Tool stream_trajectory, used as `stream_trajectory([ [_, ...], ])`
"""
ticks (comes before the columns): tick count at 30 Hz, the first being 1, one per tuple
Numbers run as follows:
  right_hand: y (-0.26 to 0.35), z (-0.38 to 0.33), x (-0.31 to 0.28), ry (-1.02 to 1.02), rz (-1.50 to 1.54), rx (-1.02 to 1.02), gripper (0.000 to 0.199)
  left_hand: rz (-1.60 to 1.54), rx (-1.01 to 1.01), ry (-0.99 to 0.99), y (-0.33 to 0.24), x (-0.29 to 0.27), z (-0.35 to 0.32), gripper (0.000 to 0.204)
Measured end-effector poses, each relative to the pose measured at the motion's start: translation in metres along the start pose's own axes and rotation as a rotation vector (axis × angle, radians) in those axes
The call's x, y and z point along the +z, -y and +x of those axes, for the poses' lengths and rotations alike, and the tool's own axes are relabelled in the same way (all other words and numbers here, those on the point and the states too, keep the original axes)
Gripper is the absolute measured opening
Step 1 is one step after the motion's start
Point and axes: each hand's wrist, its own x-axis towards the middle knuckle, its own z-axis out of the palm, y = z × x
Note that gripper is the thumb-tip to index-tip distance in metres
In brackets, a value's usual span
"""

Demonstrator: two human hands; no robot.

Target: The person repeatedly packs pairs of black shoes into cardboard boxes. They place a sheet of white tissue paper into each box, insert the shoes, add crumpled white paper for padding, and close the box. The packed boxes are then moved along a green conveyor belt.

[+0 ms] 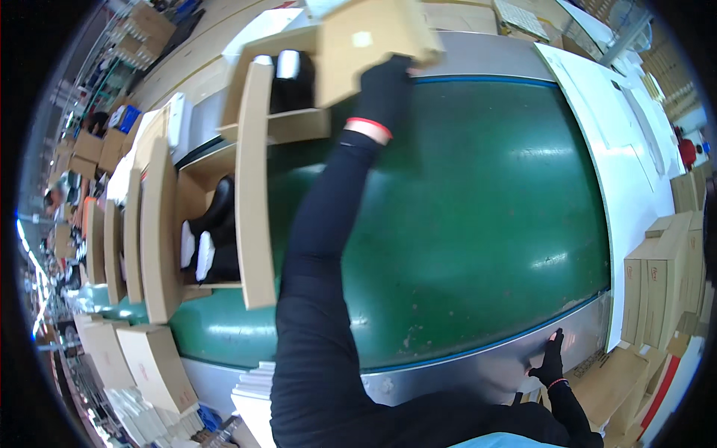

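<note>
Left hand [386, 89] grips cardboard box [370, 45], seemingly lifted.

We see bright overhead light glaring in white patches on the green belt [463, 224], motion blur on the raised cardboard box [373, 45], and strong fisheye bending with black corners

I see my left hand [385, 86] gripping a cardboard lid [373, 37] at the green belt's [463, 224] far edge — beside an open shoe box [280, 93]. My right hand [551, 362] rests on the near metal rim [478, 366].
</note>
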Motion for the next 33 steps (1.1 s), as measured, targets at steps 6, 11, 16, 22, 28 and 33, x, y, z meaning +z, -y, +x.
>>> stream_trajectory([
  [6, -0.024, 0.002, 0.014, -0.011, -0.096, -0.063, 0.16, -0.34, 0.032, 0.273, -0.174, -0.027, -0.057, 0.048],
  [11, -0.035, 0.005, 0.021, -0.045, -0.13, -0.111, 0.155, 0.385, -0.037, 0.757, -0.162, -0.01, -0.109, 0.072],
  [16, -0.04, 0.014, 0.017, -0.038, -0.186, -0.126, 0.15, 0.324, -0.235, 0.726, -0.136, 0.048, -0.116, 0.052],
  [22, -0.026, 0.018, 0.004, 0.013, -0.19, -0.157, 0.144, 0.448, -0.069, 0.685, -0.068, 0.037, -0.119, 0.028],
  [28, -0.015, -0.008, -0.015, 0.029, -0.199, -0.057, 0.138, 0.603, 0.363, 0.97, -0.106, 0.057, -0.076, 0.023],
  [33, -0.017, -0.006, -0.017, 0.027, -0.286, -0.102, 0.136, 0.004, 0.636, 0.865, -0.182, 0.036, -0.116, 0.031],
])
